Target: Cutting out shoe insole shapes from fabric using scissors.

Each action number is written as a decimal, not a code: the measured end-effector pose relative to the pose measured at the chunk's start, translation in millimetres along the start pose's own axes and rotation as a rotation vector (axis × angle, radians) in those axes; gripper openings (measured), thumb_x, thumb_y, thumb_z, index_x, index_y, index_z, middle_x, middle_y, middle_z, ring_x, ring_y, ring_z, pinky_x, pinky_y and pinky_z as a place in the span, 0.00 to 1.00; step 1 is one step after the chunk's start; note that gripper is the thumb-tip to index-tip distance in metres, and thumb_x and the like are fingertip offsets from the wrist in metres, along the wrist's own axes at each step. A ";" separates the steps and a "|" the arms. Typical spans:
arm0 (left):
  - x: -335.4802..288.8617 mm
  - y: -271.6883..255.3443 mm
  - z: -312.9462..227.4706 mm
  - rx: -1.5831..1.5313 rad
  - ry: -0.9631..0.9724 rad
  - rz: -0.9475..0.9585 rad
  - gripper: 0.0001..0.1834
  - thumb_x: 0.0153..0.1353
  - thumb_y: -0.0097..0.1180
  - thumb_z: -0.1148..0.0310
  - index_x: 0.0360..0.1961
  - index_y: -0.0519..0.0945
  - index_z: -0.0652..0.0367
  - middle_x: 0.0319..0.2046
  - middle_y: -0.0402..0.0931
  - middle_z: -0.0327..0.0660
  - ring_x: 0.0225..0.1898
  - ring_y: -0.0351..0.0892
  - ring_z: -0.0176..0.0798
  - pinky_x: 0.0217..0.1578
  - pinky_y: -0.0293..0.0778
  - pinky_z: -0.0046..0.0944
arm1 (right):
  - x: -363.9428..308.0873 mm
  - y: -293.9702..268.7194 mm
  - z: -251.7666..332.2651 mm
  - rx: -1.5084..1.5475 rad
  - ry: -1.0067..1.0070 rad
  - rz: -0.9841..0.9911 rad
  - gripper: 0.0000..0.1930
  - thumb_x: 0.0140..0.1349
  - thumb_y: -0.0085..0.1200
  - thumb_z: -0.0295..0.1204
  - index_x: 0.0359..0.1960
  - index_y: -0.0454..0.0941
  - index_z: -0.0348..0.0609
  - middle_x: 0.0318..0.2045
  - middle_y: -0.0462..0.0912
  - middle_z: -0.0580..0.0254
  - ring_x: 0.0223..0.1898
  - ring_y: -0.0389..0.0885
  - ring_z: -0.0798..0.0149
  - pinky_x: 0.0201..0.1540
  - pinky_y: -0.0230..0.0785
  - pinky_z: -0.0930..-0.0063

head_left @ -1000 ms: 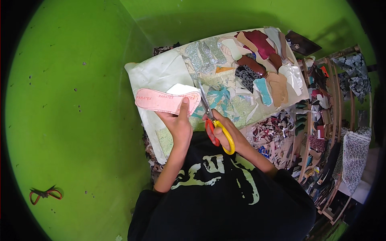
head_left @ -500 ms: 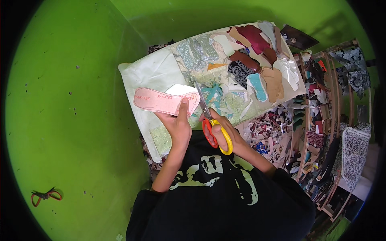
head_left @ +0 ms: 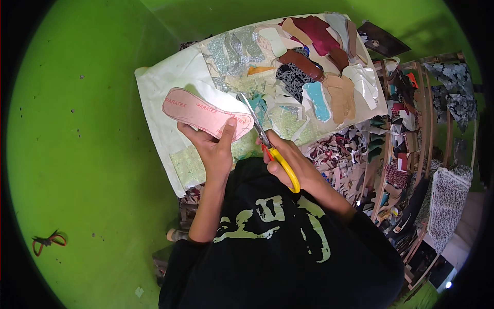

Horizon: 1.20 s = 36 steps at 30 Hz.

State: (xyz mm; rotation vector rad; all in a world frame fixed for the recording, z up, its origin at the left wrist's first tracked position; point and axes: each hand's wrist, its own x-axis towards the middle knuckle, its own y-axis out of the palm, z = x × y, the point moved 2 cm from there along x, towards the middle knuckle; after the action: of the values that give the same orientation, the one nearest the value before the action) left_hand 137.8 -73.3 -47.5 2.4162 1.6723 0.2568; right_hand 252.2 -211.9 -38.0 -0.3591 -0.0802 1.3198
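A pink insole (head_left: 198,110) with red print and an outline drawn near its edge is pinched in my left hand (head_left: 213,149), thumb on top and fingers beneath. White material shows along its far edge. My right hand (head_left: 294,157) grips scissors (head_left: 278,159) with one yellow and one red handle. The scissor blades point up and away, beside the insole's right end. Whether they touch it, I cannot tell. Under both hands is a table with a pale sheet (head_left: 159,77) and greenish scraps.
Stacked sole-shaped pieces lie on the table's far right, among them a turquoise piece (head_left: 316,101), a brown piece (head_left: 301,66) and tan pieces (head_left: 339,98). Scraps (head_left: 337,159) heap beyond the table's right edge. Wooden shelving (head_left: 422,129) with materials stands at the right. A green wall (head_left: 87,129) rises at left.
The insole has tilted, its right end lower, and more fingers show beneath it. My right hand has turned the scissors, so the red handle is mostly hidden. The whole view has shifted slightly.
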 end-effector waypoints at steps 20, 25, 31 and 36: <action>9.7 35.1 3.6 0.067 -0.023 0.265 0.48 0.59 0.59 0.86 0.68 0.38 0.55 0.58 0.64 0.52 0.57 0.71 0.41 0.54 0.73 0.41 | -13.2 -49.5 -19.9 0.090 -0.052 0.068 0.38 0.61 0.51 0.65 0.47 0.67 0.34 0.26 0.73 0.49 0.27 0.74 0.47 0.34 0.68 0.61; 15.6 32.7 3.1 0.062 -0.028 0.321 0.47 0.59 0.60 0.85 0.67 0.39 0.54 0.55 0.67 0.52 0.54 0.75 0.41 0.51 0.77 0.41 | -13.9 -58.9 -2.7 0.139 0.190 0.178 0.24 0.54 0.48 0.42 0.46 0.70 0.36 0.23 0.73 0.58 0.24 0.73 0.64 0.28 0.65 0.72; 17.1 33.1 -2.3 0.052 -0.055 0.371 0.46 0.58 0.60 0.85 0.67 0.41 0.54 0.55 0.68 0.52 0.54 0.75 0.43 0.52 0.77 0.42 | -18.4 -54.4 -20.4 0.189 0.018 0.193 0.33 0.56 0.60 0.52 0.49 0.66 0.35 0.26 0.73 0.55 0.26 0.74 0.54 0.33 0.67 0.64; 17.7 29.2 -4.5 0.081 -0.065 0.437 0.46 0.58 0.59 0.86 0.67 0.42 0.54 0.57 0.66 0.52 0.57 0.74 0.43 0.54 0.76 0.42 | -19.1 -51.6 -24.8 0.183 0.029 0.255 0.34 0.58 0.54 0.56 0.50 0.66 0.34 0.25 0.72 0.58 0.26 0.72 0.59 0.32 0.67 0.67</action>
State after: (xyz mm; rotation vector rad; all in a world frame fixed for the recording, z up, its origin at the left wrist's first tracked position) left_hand 169.2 -66.6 -35.1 2.7963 1.1322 0.1697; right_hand 301.8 -245.9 -43.1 -0.2376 0.1136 1.5604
